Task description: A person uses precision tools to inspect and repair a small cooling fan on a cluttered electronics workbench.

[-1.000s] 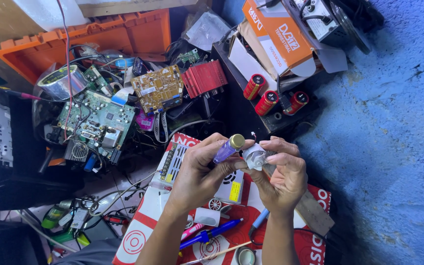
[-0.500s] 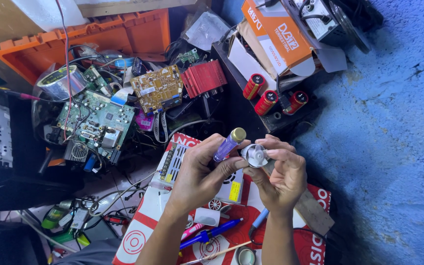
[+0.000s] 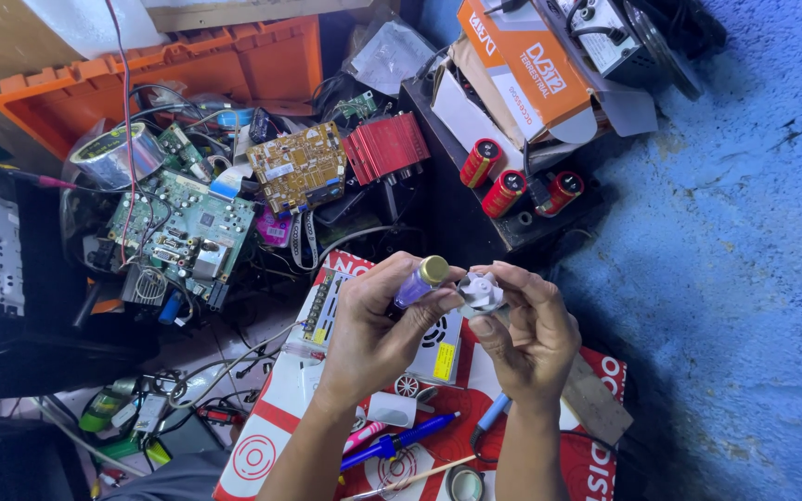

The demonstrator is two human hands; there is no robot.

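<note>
My left hand [image 3: 373, 329] grips a small purple bottle with a gold cap [image 3: 420, 281], held tilted with the cap toward the right. My right hand [image 3: 531, 334] pinches a small white plastic fan-like part [image 3: 481, 290] between thumb and fingers. The bottle's cap sits right beside the white part, nearly touching it. Both hands hover above a metal grilled power supply box [image 3: 438, 339] on a red and white sheet [image 3: 276, 436].
Green circuit boards [image 3: 187, 227], a yellow board [image 3: 301, 167], a red heat sink [image 3: 384, 148], a roll of silver tape [image 3: 115, 156] and an orange crate [image 3: 225, 65] lie at the back left. Red capacitors [image 3: 503, 190] and an orange box [image 3: 531, 65] sit at the back. Pens [image 3: 401, 441] lie below the hands. Blue floor [image 3: 744, 278] on the right.
The bottle has tipped a little more upright and its cap has come closer to the white part, which my right hand has turned slightly. The hands stay in about the same place.
</note>
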